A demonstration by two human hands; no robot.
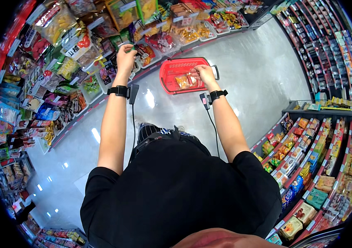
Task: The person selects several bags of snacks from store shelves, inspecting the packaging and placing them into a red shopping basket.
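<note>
My left hand [125, 60] is raised at the snack display with its fingers bent. A bit of green shows at its fingertips, too small to tell whether it is held. Green snack bags [120, 39] lie just beyond that hand, and a white tray of red and brown packets [146, 55] is to its right. Over the red plastic shopping basket [171, 63] is my right hand [205, 74], its fingers loosely apart and nothing visible in them. One clear snack packet with orange-brown contents [181, 82] lies inside the basket, close to those fingertips.
Hanging snack bags [83, 46] and trays crowd the shelf edge along the left and top. Shelves of boxed and bagged snacks [303, 173] stand at right, below a wire rack [324, 105]. Another shelf unit [324, 46] is at upper right. Grey floor [250, 62] shines between.
</note>
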